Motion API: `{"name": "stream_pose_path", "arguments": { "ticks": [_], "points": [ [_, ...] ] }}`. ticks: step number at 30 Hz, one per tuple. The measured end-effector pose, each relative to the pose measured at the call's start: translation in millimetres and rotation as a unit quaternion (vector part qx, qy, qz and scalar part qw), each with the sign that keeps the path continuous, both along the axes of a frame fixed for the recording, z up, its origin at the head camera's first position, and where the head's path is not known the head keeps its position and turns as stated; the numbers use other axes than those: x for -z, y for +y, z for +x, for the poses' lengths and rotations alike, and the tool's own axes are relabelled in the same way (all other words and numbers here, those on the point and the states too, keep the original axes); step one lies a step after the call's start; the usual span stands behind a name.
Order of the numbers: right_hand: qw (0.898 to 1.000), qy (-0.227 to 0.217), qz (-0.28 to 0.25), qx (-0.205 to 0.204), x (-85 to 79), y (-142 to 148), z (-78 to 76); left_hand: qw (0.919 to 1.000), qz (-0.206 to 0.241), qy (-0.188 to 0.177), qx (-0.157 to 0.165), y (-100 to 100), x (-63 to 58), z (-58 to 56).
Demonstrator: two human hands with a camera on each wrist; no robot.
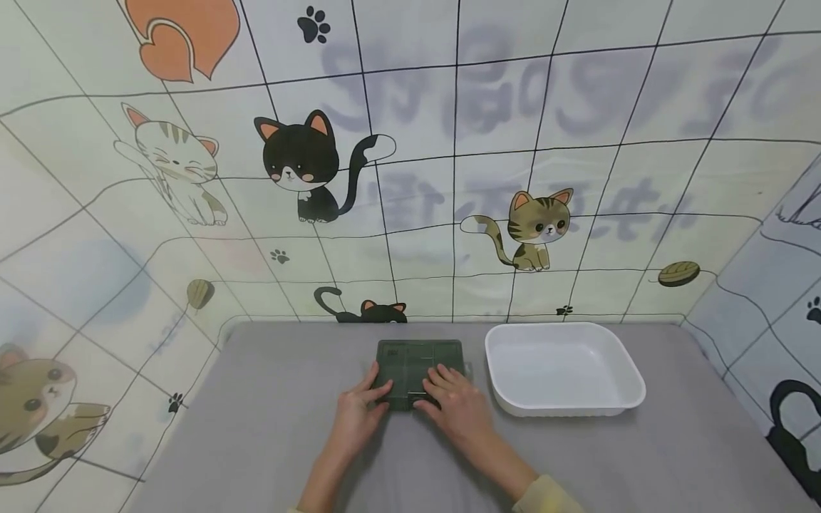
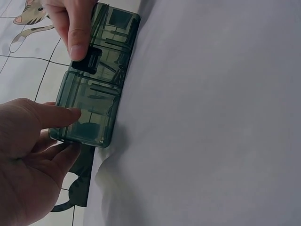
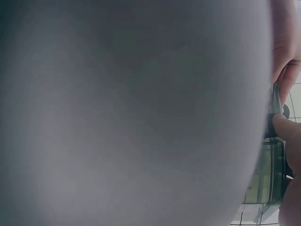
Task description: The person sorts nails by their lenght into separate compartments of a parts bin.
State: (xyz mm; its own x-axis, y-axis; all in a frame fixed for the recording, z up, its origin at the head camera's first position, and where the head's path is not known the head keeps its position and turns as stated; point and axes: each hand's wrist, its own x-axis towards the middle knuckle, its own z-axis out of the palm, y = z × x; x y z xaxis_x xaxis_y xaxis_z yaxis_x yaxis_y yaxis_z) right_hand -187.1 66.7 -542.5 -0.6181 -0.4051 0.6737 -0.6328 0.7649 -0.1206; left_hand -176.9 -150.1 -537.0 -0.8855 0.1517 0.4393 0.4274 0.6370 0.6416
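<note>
A dark green, see-through plastic compartment box (image 1: 410,356) lies flat on the table with its lid down. My left hand (image 1: 358,417) grips its left end, thumb along the near side and fingers round the end. Over the right part of the lid lie the fingers of my right hand (image 1: 467,417), while its thumb presses the black latch (image 2: 91,61) at the front. Dividers and small pieces show through the green wall in the left wrist view. In the right wrist view a blurred grey surface hides most of the box (image 3: 263,174).
An open white tray (image 1: 564,367) stands right of the box, near the table's back edge. Grey cloth covers the table (image 1: 269,427). Behind and at both sides hang white sheets (image 1: 417,271) printed with a grid and cats.
</note>
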Motion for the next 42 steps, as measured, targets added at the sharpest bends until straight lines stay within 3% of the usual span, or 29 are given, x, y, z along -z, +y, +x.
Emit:
{"name": "stream_pose_path", "arguments": {
  "ticks": [8, 19, 30, 42],
  "points": [
    [1.000, 0.020, 0.004, 0.008, 3.1, -5, -0.3, 1.0000, 0.009, -0.001, -0.004, 0, 1.4, 2.7],
    [0.999, 0.025, -0.027, -0.002, 11.7, -6, 5.5, 0.9983, 0.035, -0.043, -0.017, 1, 4.1, 11.4],
    [0.999, 0.022, -0.044, 0.002, 5.4, -10, 3.9, 0.9983, 0.028, -0.041, -0.029, 1, 1.7, 9.7],
    [0.998, 0.012, -0.064, 0.022, 4.7, -8, 1.5, 0.9969, 0.047, -0.061, -0.018, 4, 4.6, 6.2]
  ]
}}
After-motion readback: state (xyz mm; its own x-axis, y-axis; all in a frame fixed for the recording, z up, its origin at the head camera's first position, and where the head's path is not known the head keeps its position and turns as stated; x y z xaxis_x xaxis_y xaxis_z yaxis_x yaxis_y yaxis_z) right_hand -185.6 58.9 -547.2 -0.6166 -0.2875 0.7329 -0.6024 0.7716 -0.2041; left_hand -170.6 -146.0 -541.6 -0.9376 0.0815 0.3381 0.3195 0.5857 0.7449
